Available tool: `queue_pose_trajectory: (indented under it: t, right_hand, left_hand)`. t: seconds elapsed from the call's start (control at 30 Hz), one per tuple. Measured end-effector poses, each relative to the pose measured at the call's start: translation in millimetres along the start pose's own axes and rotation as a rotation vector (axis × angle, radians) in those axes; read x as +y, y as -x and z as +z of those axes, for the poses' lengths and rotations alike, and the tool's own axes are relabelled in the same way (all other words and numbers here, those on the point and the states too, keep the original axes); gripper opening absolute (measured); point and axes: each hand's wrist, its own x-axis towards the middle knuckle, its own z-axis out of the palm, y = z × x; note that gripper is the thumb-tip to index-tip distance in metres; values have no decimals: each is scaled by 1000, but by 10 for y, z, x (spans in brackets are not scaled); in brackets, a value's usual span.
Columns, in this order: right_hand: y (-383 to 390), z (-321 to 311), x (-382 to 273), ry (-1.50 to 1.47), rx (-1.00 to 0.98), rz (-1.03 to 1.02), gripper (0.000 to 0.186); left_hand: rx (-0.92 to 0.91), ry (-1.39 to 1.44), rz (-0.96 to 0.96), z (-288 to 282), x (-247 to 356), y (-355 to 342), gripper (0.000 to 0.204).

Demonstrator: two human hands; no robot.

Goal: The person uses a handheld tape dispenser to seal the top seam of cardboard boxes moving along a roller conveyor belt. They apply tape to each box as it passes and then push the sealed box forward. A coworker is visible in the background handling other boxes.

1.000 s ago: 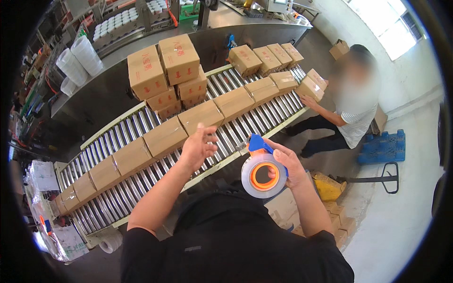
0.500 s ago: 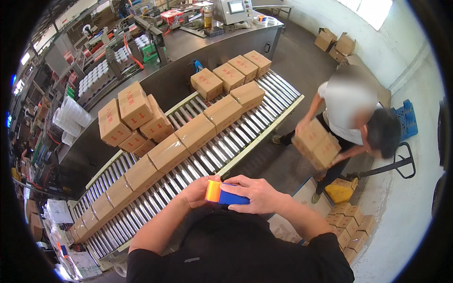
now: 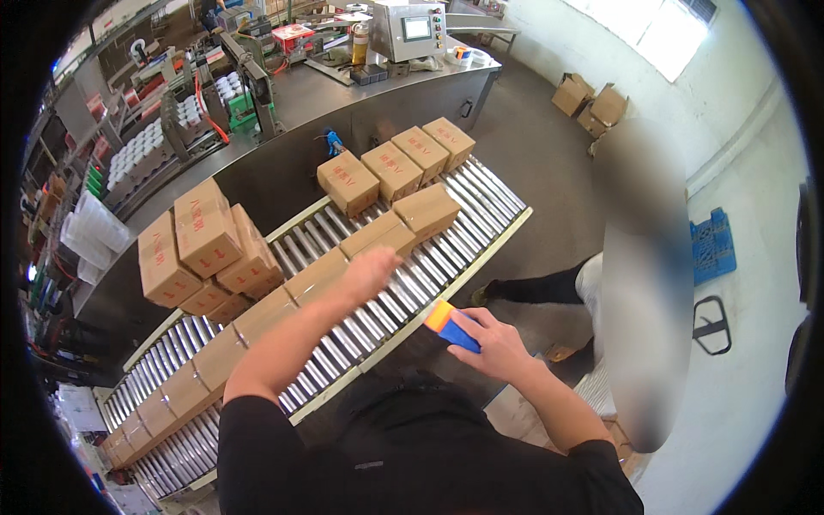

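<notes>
My right hand [image 3: 493, 345] is shut on an orange and blue tape dispenser [image 3: 450, 326], held above the near edge of the roller conveyor [image 3: 469, 254]. My left hand [image 3: 370, 275] is raised to the left of it, over a long row of taped cardboard boxes [image 3: 426, 210]. Its fingers are smeared by motion, so I cannot tell whether they are open or closed. The boxes run diagonally along the rollers from lower left to upper right.
Behind the row stand stacked printed boxes [image 3: 204, 227] and several single ones [image 3: 395, 170]. A steel bench [image 3: 304, 105] with machinery runs behind the conveyor. At right are a bending, partly blurred person [image 3: 639, 283], flattened cartons [image 3: 606, 107], a blue pallet [image 3: 714, 245] and a pallet jack handle [image 3: 712, 326].
My left hand has left the dispenser and moved up and forward over the boxes. The co-worker lifted boxes off the conveyor and has bent down at the right. My right hand still holds the dispenser.
</notes>
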Motion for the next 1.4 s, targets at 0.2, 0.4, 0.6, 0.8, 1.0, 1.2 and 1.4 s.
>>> queue_pose_trajectory:
  t: [0.2,0.4,0.6,0.8,1.0,1.2,1.4]
  right_hand:
    - [-503,-119,780,11,155,194,67]
    - [-1460,466,1984,-55,308,216,64]
    - [-1789,1360,2959,-221,42,338,65]
    - [-1966,1624,3271,-353,59,262,64]
    - [-2170,1603,3408,-367,49,251,63]
    - [-2045,1511,3651,-371,125,201,67]
    - [-1324,838,4218,-231,-38,215,69]
  left_hand:
    - [-61,-232,266,-7,-562,-2103,33]
    - [-118,-421,169,684,-1365,-3302,38]
    - [41,-514,-406,1627,-2125,-3286,53]
    - [537,242,-939,1357,-2074,-2957,59]
    - [-436,-498,-204,1350,-991,-2454,121]
    - [-386,-450,-285,1501,-1170,-2862,111]
    - [-269,281,-738,1351,-1315,-2956,111]
